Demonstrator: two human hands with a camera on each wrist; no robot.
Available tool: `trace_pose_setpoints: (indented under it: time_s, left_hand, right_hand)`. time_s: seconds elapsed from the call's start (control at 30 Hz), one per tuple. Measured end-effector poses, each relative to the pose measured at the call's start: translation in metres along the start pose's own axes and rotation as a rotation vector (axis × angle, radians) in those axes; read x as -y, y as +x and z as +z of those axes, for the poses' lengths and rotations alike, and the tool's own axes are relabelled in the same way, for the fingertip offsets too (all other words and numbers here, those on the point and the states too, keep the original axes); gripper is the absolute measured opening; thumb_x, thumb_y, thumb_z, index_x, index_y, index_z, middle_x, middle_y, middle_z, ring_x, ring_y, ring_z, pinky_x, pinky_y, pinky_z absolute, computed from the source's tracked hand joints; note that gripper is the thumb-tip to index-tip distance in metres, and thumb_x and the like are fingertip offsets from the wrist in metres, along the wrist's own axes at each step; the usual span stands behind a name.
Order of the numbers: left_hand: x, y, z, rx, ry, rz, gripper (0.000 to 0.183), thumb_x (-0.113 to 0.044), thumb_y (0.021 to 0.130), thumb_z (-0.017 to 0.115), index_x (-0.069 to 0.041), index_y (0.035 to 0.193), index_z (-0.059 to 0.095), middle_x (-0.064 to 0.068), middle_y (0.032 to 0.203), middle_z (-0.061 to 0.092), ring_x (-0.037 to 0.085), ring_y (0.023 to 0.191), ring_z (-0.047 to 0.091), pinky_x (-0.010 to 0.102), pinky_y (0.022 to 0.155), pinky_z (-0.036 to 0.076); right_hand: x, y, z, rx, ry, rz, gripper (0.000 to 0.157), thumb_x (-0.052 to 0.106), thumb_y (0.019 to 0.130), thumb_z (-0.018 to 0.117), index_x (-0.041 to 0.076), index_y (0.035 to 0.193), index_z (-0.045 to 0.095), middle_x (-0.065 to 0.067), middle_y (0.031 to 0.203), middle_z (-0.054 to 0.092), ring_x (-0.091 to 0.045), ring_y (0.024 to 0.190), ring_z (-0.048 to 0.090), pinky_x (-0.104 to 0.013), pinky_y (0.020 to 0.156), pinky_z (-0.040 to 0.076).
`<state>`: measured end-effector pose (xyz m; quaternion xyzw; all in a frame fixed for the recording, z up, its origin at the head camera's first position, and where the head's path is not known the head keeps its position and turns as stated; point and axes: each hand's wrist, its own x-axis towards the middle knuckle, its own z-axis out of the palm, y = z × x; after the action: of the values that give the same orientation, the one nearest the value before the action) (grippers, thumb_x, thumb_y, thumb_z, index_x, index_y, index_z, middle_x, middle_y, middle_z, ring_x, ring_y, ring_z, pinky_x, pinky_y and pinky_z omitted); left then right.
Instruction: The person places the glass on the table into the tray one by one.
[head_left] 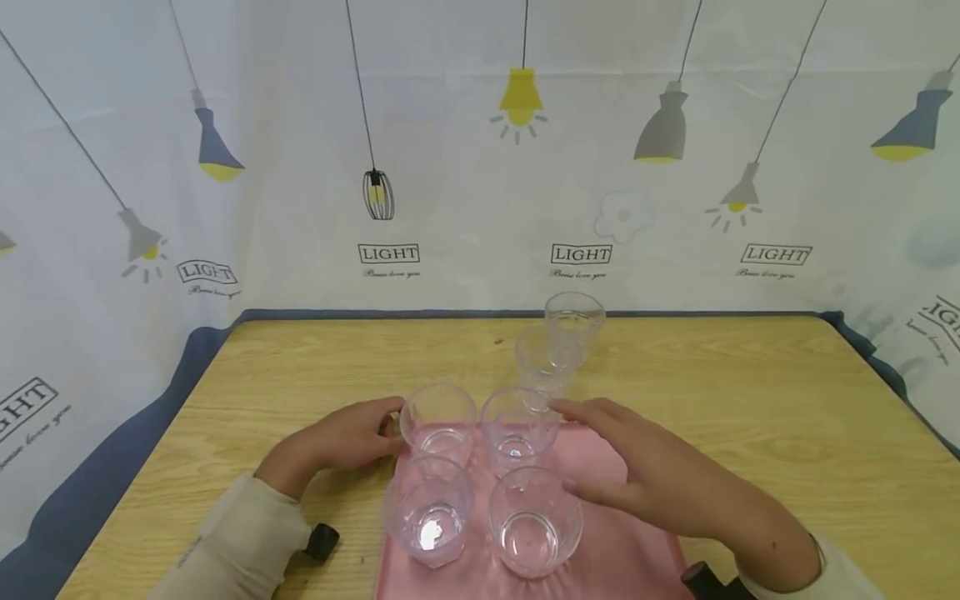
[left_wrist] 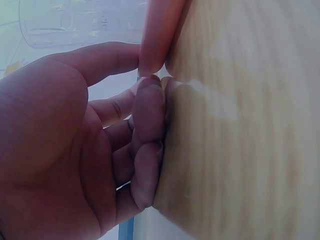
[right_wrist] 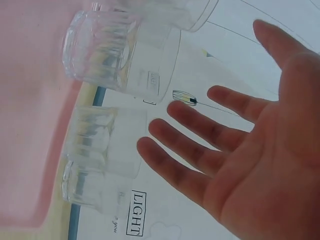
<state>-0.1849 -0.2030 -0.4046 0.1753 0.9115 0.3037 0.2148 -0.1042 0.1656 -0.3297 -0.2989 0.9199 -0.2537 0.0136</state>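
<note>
A pink tray lies on the table with clear cups standing on it in two rows. The front row has a left cup and a right cup; behind them are a left cup and a right cup. At the tray's back left corner, my left hand grips the tray edge, thumb against it and fingers curled below. My right hand hovers over the tray's right side, its fingers straight and spread, holding nothing, beside the right-hand cups.
Behind the tray, two more clear cups stand on the wooden table, a nearer cup and a farther cup by the back edge. A white curtain printed with lamps encloses the table's back and sides.
</note>
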Motion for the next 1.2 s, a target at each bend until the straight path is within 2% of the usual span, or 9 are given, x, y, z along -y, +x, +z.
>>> trace_pose_setpoints:
  time_s: [0.1,0.23,0.4,0.47,0.77,0.97,1.2]
  left_hand:
    - [0.000,0.000,0.000,0.004,0.011,0.000,0.022,-0.039,0.083,0.064,-0.029,0.095,0.049,-0.001,0.061,0.055,0.013,0.050,0.049,0.031,0.049,0.042]
    - [-0.001,-0.001,0.000,0.010,0.018,-0.006,0.021,-0.039,0.083,0.063,-0.028,0.095,0.048,0.000,0.060,0.055,0.014,0.050,0.050,0.031,0.050,0.042]
    - [-0.003,-0.002,-0.001,0.013,0.013,-0.010,0.021,-0.039,0.084,0.063,-0.028,0.095,0.049,0.001,0.061,0.056,0.015,0.051,0.050,0.031,0.051,0.042]
    - [-0.003,-0.002,-0.001,0.014,0.010,-0.006,0.021,-0.040,0.084,0.063,-0.029,0.096,0.049,0.001,0.061,0.056,0.015,0.051,0.050,0.031,0.052,0.042]
    - [-0.004,-0.005,-0.001,0.019,-0.021,-0.013,0.022,-0.038,0.083,0.063,-0.028,0.097,0.050,0.003,0.061,0.056,0.015,0.051,0.050,0.032,0.050,0.042]
    - [-0.004,-0.004,0.000,0.013,-0.027,-0.002,0.020,-0.035,0.084,0.063,-0.027,0.096,0.050,0.002,0.060,0.055,0.014,0.048,0.049,0.031,0.048,0.042]
    - [-0.005,-0.004,-0.001,0.009,-0.014,0.011,0.018,-0.032,0.084,0.063,-0.027,0.094,0.049,0.000,0.059,0.055,0.013,0.047,0.049,0.030,0.047,0.042]
  right_hand:
    - [-0.005,0.006,-0.002,-0.030,0.031,0.018,0.060,0.055,0.085,0.053,0.041,0.138,0.029,0.017,0.140,0.037,-0.011,0.129,0.039,-0.043,0.098,0.041]
    - [-0.012,0.018,-0.004,-0.071,0.064,0.043,0.059,0.053,0.085,0.056,0.035,0.137,0.035,0.011,0.138,0.040,-0.014,0.123,0.045,-0.040,0.092,0.046]
    - [-0.023,0.032,-0.004,-0.153,0.056,0.028,0.057,0.036,0.085,0.064,0.020,0.134,0.042,0.002,0.132,0.047,-0.017,0.116,0.050,-0.038,0.087,0.048]
    - [-0.027,0.037,-0.005,-0.170,0.065,0.041,0.056,0.031,0.085,0.065,0.018,0.134,0.042,0.000,0.130,0.049,-0.018,0.115,0.051,-0.039,0.087,0.049]
    - [-0.048,0.056,0.002,-0.180,0.160,0.094,0.060,0.023,0.084,0.066,0.018,0.137,0.038,-0.009,0.132,0.044,-0.029,0.117,0.048,-0.046,0.089,0.048]
    - [-0.055,0.065,0.007,-0.157,0.220,0.144,0.064,0.025,0.084,0.067,0.020,0.138,0.034,-0.010,0.137,0.041,-0.033,0.116,0.049,-0.048,0.089,0.047]
    - [-0.058,0.072,0.010,-0.136,0.240,0.188,0.073,0.029,0.081,0.069,0.020,0.141,0.028,-0.016,0.134,0.042,-0.036,0.114,0.052,-0.049,0.088,0.047]
